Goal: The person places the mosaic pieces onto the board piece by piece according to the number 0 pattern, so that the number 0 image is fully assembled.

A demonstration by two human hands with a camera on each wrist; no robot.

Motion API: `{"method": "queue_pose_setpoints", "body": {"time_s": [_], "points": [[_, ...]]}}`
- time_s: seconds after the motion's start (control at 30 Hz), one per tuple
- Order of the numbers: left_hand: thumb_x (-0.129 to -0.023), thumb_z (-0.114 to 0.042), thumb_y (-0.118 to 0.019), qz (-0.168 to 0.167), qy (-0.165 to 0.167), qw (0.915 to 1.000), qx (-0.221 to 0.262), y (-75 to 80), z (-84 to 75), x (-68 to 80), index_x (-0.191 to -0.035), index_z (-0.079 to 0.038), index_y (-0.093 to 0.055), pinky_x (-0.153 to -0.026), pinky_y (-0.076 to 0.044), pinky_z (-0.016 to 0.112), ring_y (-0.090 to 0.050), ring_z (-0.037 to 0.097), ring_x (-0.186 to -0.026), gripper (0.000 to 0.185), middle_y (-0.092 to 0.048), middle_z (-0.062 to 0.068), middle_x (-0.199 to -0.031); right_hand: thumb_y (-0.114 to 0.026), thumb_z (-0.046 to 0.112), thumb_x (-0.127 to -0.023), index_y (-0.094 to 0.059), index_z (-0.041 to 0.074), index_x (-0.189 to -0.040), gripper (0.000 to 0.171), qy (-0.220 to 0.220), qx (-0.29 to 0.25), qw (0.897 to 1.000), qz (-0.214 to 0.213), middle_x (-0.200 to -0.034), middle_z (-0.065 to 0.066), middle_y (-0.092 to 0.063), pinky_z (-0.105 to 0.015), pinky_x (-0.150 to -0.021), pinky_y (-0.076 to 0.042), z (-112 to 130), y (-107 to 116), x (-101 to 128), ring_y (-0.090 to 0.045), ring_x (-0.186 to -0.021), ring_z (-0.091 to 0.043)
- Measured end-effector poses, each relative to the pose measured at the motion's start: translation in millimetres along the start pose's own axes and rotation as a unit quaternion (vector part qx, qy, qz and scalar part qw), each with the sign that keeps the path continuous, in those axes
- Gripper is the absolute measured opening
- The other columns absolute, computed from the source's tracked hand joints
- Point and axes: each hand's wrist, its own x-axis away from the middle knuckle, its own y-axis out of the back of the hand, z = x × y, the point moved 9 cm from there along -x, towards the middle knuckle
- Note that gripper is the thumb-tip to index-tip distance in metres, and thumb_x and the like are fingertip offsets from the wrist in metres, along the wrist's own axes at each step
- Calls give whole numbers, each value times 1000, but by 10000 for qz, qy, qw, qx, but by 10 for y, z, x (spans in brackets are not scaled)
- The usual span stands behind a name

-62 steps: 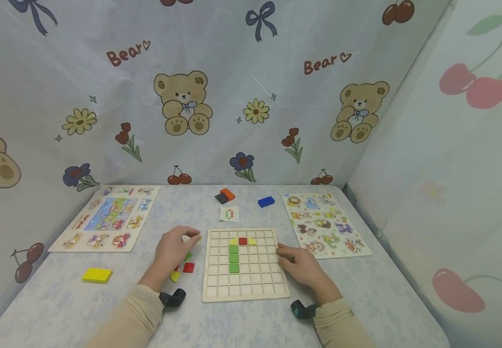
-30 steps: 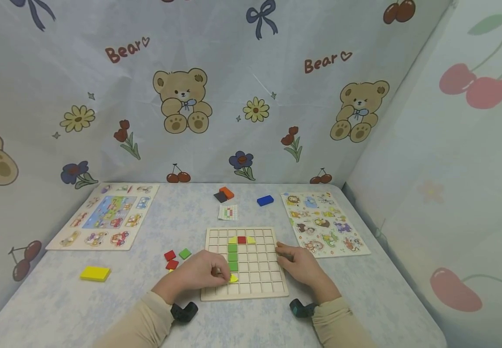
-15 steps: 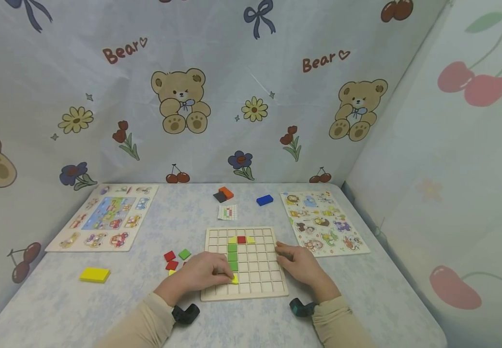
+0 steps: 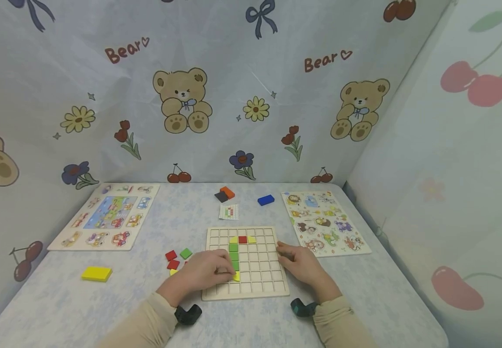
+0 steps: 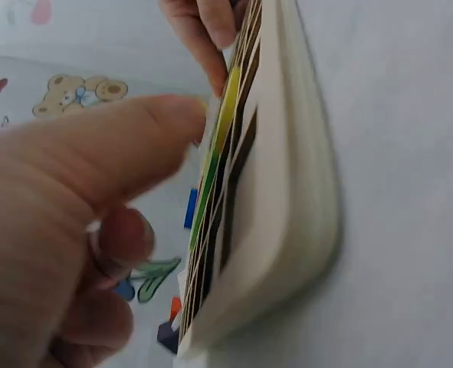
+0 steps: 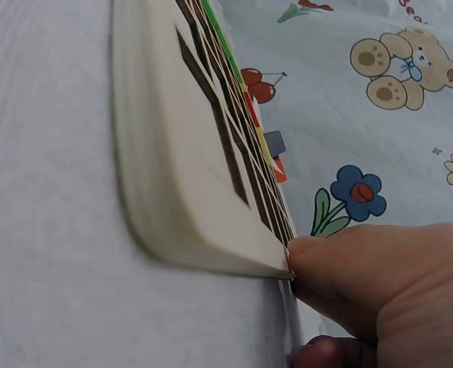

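A wooden grid board lies flat before me. On it sit a yellow-red-yellow row and a green column. My left hand reaches over the board's lower left and pinches a yellow tile down onto a cell just below the green column. In the left wrist view its thumb hovers beside the board's edge. My right hand rests against the board's right edge with its fingers loosely bent; its thumb touches the board's edge.
Loose red, green and red tiles lie left of the board. A yellow block sits far left. A pattern card, orange-dark block and blue block lie behind. Picture puzzles flank both sides.
My left hand left the loose tiles and came right onto the board with a yellow tile, then nudged it slightly up toward the green column. The right hand stayed put.
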Motion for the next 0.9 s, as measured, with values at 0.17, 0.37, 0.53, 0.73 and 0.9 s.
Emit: {"method": "queue_pose_setpoints", "body": {"time_s": [0.17,0.37,0.53,0.73,0.9], "points": [[-94,-31,-76,-861,1266,9876,-357,492,302,143,-105,-30,-80,-58,-42,23,-49,2,-67,12,-66,-17,-101,-71,17,-97,-71,9,-131,36,17,64,10000,20,-146,-1,-60,-51,-112,-42,6,-14,1,-55,-138,-30],[-95,-28,-75,-1134,2794,9534,-126,863,764,508,-124,-23,-73,-58,-45,29,-53,12,-69,30,-71,-3,-112,-72,18,-96,-70,10,-132,37,80,269,9996,11,-147,-1,-60,-53,-111,-43,2,-10,-12,-55,-138,-31],[-91,-24,-79,-230,3263,9448,176,774,926,702,-116,-19,-71,-67,-47,31,-56,15,-75,26,-69,-2,-98,-72,18,-96,-71,11,-131,36,2,285,9996,-36,-146,1,-61,-51,-112,-43,-24,0,-14,-55,-138,-29],[-87,-27,-82,49,3491,9371,-19,793,950,814,-111,-16,-68,-63,-45,33,-55,17,-72,30,-64,-3,-86,-72,16,-96,-71,9,-131,36,-37,54,10000,-12,-146,0,-60,-51,-112,-42,-11,-14,-11,-54,-138,-29],[-87,-30,-83,54,3517,9361,-75,794,997,823,-113,-16,-67,-64,-45,33,-56,16,-72,33,-66,-3,-88,-72,16,-96,-71,10,-132,37,-74,104,9999,-8,-147,1,-60,-51,-113,-42,-10,-17,-25,-54,-139,-29]]}}
